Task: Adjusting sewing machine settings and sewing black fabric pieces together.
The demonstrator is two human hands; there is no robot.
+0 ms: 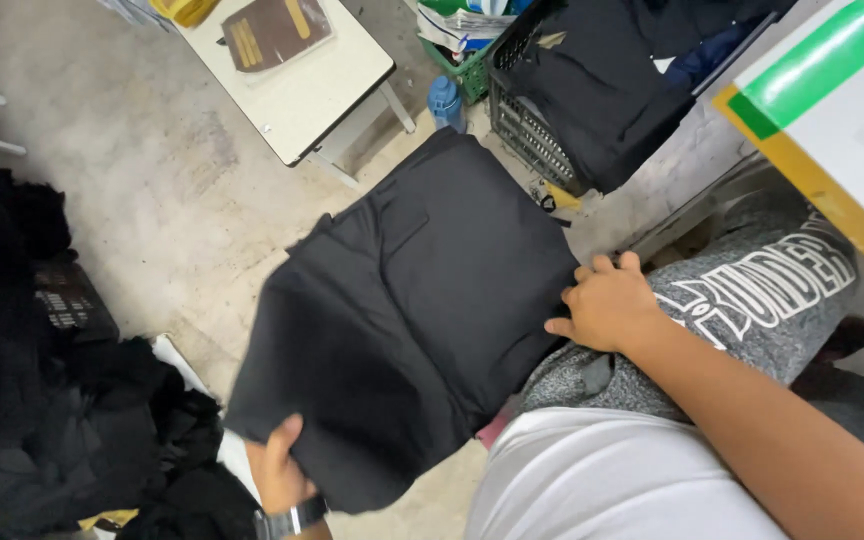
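Fabric of the folded black garment (407,320) runs lengthwise from your left hand (280,470), fingers pinched on its near lower corner, up and away over your lap, while your right hand (612,305) presses flat, fingers closed together, on its right edge

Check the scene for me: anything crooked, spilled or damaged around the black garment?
Nothing looks spilled or damaged. The folded black garment lies flat across the lap, left hand gripping its near corner, right hand pressing its right edge. One oddity: dark clothes spill over the rim of the black crate.
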